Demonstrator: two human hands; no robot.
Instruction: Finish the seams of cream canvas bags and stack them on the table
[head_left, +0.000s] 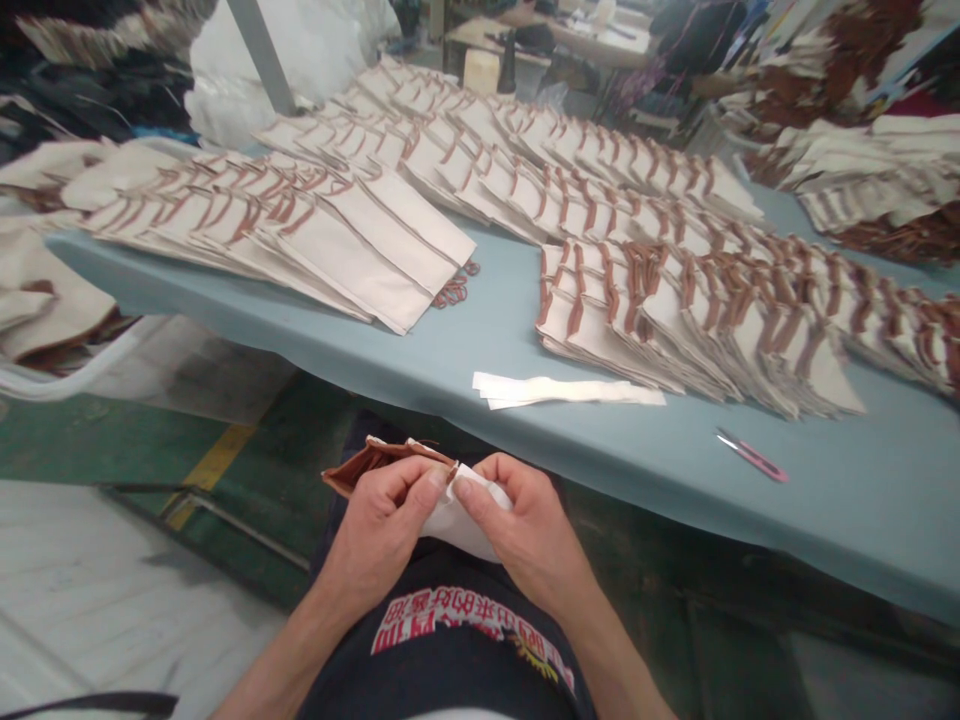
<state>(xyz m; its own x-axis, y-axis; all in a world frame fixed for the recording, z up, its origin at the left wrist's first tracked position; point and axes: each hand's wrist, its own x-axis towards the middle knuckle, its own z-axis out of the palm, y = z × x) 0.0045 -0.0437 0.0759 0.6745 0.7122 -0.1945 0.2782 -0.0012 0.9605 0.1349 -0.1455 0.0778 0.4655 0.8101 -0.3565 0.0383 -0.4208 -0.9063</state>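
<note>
Close to my body, both hands grip one fabric bag [466,530], off-white outside with a brown lining at its opening. My left hand [394,515] is closed with thumb and fingers on the brown-lined edge. Beside it my right hand [517,510] pinches the white cloth, thumb pressed down. The fingertips of both hands nearly meet at the bag's edge. Part of the bag is hidden behind the hands. On the blue table [480,340] ahead lie white strips [566,391] and, farther right, pink-handled snips [754,456].
Overlapping rows of off-white bags with brown edges [375,250] cover much of the table. A small heap of brown loops [455,285] lies beside them. At left stands a white bin [161,365] with fabric pieces. More fabric is piled [885,165] at right.
</note>
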